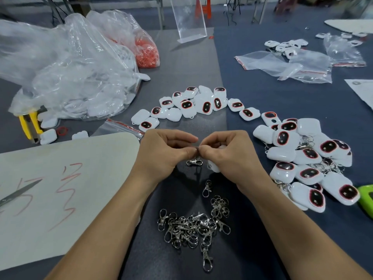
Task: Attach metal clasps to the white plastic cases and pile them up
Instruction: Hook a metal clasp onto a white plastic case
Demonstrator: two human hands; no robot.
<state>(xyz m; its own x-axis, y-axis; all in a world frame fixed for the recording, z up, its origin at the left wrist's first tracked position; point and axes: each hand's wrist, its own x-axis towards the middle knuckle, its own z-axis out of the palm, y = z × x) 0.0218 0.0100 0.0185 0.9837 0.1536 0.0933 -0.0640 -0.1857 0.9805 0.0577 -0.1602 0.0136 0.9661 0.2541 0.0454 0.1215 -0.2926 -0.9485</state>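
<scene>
- Loose clasps lie heaped on the dark table, between the forearms;
- Left hand and right hand meet fingertip to fingertip, both pinching a ring; the hanging clasp dangles beneath; the right palm also curls round a white case;
- Cases with clasps pile at the right; more cases lie beyond the hands.

Only 1 view: a wide-angle camera worn on the person's head, facing forward and down across the counter. It sits close above the left hand and right hand. Both forearms enter from the bottom edge, and straight lines bend toward the frame's borders.
</scene>
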